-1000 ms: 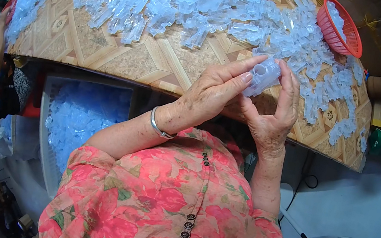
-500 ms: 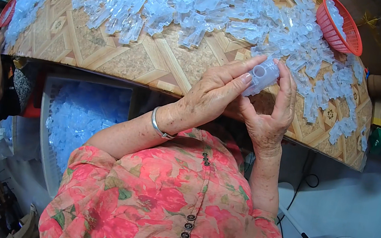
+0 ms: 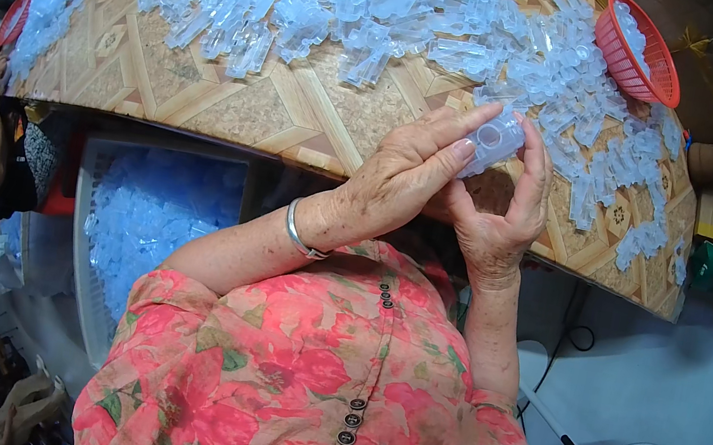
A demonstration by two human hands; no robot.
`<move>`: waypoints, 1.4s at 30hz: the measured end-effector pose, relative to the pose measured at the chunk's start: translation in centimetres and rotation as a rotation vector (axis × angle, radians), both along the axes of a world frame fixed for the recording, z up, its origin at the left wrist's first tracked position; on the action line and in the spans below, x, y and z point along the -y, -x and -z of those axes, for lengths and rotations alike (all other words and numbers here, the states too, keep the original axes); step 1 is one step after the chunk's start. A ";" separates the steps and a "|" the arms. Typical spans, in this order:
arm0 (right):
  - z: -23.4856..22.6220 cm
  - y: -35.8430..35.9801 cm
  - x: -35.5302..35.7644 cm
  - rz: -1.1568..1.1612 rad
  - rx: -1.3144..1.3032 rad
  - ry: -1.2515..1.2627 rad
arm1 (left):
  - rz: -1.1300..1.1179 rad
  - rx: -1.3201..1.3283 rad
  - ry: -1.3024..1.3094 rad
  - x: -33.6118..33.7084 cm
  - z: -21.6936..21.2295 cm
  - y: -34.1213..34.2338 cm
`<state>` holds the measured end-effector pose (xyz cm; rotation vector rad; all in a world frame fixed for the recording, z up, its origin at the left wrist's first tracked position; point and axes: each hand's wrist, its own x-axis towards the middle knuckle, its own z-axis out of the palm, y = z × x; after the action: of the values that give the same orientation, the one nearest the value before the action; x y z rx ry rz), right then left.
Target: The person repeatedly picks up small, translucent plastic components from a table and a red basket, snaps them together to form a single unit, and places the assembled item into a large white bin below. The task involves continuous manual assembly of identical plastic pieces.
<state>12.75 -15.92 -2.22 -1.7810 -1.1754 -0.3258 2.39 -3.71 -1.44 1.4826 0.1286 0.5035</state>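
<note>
Left forearm (image 3: 239, 245): bare, bent at the elbow, slanting up and rightward to the wrist (image 3: 331, 218). Left hand (image 3: 398, 168): back uppermost, in a pinch, fingers reaching toward the right hand; index finger (image 3: 460, 125) nearly straight, thumb (image 3: 442, 163) extended below it, tips apart. Right forearm (image 3: 493, 335): bare, near upright, directly below its hand. Right hand (image 3: 499, 226): thumb side showing, fingers bent and raised above the wrist; index finger (image 3: 529, 181) and thumb (image 3: 462, 202) forming an open-topped curve, thumb angled toward the left hand.
</note>
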 end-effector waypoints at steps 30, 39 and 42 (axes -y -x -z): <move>0.6 -0.1 0.1 -0.004 -0.026 0.000 | 0.074 0.037 -0.265 -1.6 0.5 0.2; 0.7 -0.3 0.3 -0.021 -0.043 0.008 | 0.121 0.046 -0.211 -1.9 0.8 0.4; 0.9 -0.4 0.4 -0.024 -0.054 0.001 | 0.090 0.008 -0.279 -1.6 0.3 0.5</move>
<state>13.16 -16.31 -3.15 -1.7641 -1.1584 -0.2616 1.90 -2.13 -1.78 1.7499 -0.0165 0.4678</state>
